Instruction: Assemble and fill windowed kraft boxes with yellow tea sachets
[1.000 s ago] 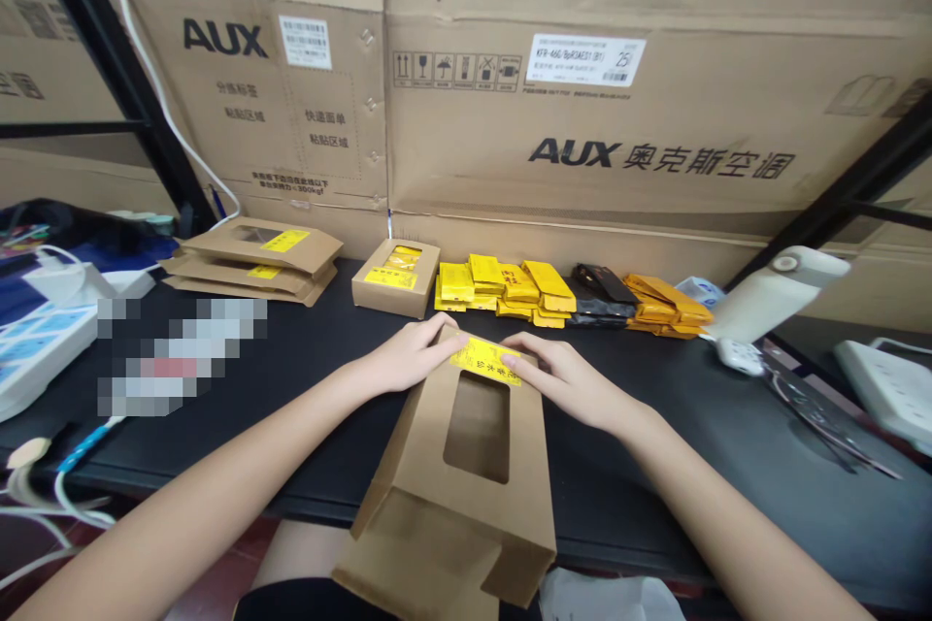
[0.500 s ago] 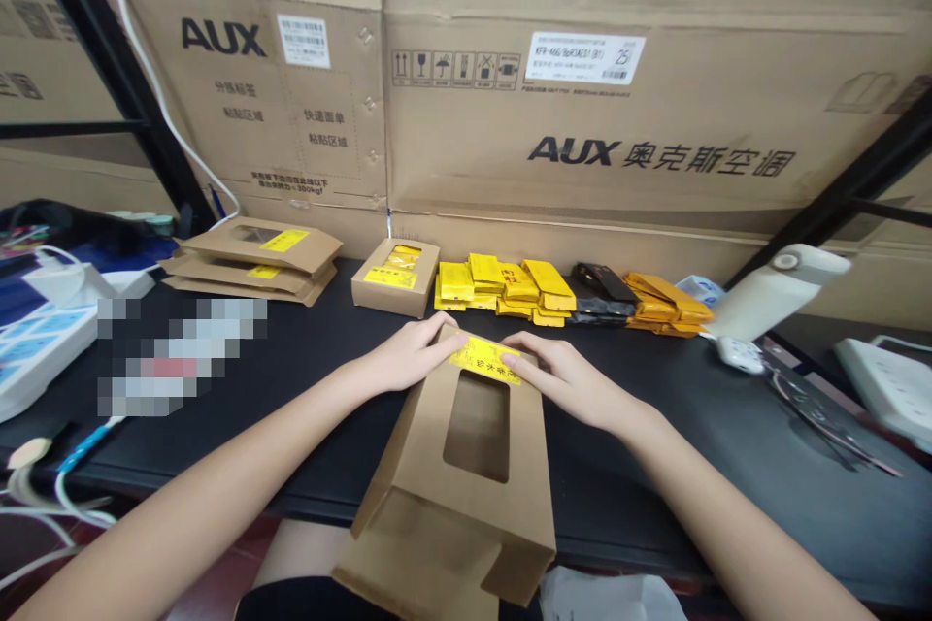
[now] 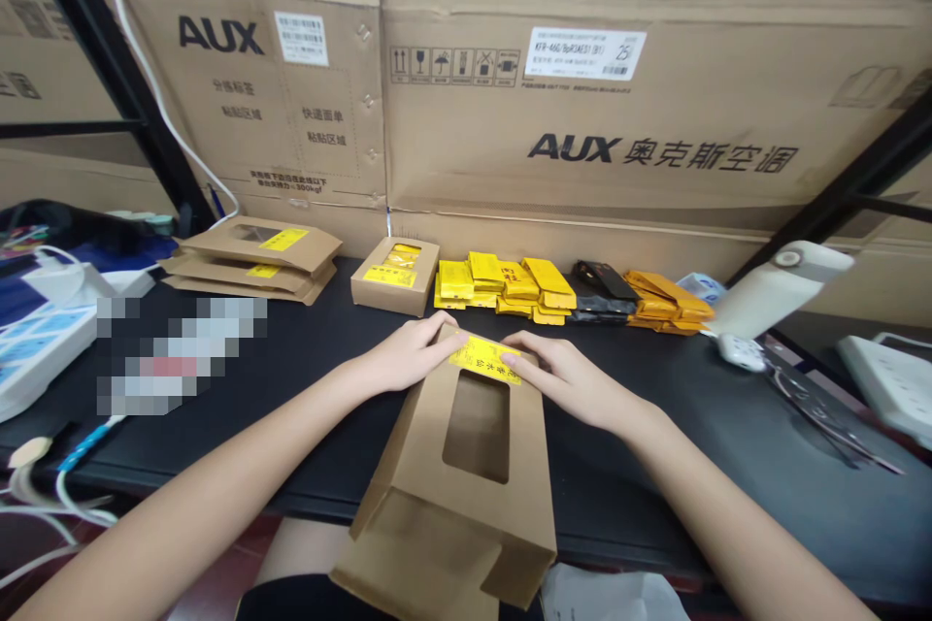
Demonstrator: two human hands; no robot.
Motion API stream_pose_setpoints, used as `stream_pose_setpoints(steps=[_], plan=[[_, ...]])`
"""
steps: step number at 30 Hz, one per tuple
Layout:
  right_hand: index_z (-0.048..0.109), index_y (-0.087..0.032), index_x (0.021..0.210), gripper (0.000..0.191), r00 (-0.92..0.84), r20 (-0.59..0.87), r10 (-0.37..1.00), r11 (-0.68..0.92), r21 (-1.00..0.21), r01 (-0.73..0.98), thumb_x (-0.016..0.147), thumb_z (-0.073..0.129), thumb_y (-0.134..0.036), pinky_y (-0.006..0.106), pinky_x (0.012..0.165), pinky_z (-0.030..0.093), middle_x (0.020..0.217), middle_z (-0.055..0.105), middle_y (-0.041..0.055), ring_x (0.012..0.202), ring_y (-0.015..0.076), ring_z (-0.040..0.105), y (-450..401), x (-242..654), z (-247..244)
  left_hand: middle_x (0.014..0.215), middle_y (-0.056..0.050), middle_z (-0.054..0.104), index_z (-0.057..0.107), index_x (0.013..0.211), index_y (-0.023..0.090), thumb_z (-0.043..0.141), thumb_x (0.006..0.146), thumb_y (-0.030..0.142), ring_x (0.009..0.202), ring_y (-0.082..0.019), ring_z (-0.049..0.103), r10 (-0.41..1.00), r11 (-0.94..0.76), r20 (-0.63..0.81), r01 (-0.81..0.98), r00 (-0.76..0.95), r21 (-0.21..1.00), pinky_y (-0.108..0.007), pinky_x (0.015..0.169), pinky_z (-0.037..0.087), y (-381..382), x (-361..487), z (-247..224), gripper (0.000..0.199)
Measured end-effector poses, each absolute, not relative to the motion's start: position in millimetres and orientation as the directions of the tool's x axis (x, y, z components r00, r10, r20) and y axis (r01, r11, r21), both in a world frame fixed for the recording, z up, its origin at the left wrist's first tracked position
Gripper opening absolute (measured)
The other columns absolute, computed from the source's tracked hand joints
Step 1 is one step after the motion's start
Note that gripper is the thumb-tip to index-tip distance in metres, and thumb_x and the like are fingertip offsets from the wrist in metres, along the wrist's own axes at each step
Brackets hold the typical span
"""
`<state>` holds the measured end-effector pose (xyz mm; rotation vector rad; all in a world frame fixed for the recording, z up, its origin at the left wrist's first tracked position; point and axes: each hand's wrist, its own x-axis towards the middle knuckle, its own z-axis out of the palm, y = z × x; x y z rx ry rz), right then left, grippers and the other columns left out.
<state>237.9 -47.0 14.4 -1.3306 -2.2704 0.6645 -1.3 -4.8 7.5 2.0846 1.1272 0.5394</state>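
- Kraft window box (image 3: 466, 497) lies at lower centre of the frame, its yellow label (image 3: 484, 361) on the far end, its near end open and jutting past the edge of the black table (image 3: 306, 349).
- Step in hand, as a judgement: steadying or squaring up this opened-out box; no packet shows through its window.
- Next move probably calls for one hand to hold the far end while the other comes free for the loose near flap (image 3: 422, 548).
- Left hand (image 3: 414, 349), at centre, is partly curled, thumb on top by the label's left end, fingers about the far left corner.
- Right hand (image 3: 564, 376), right of centre, is loosely bent, thumb on the label's right end, fingers over the far right edge.
- Both hands are apart from each other, clasping the box between them; how hard they press, I cannot tell.
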Motion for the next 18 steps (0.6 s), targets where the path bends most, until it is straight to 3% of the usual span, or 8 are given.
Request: stream_pose_setpoints(steps=[18], plan=[[0.062, -0.017, 0.111, 0.040, -0.442, 0.123, 0.888, 0.422, -0.600, 0.680, 0.095, 0.044, -0.049, 0.033, 0.075, 0.048, 0.101, 0.070, 0.0087, 0.086, 0.0212, 0.063, -47.9, 237.2, 15.6, 0.103, -0.006, 0.067, 0.054, 0.104, 0.020, 0.038, 0.091, 0.052, 0.099, -0.024, 0.060, 0.839, -0.384, 0.038, 0.540, 0.543, 0.749, -0.033, 0.085, 0.043, -5.4, -1.4, 7.1, 0.038]])
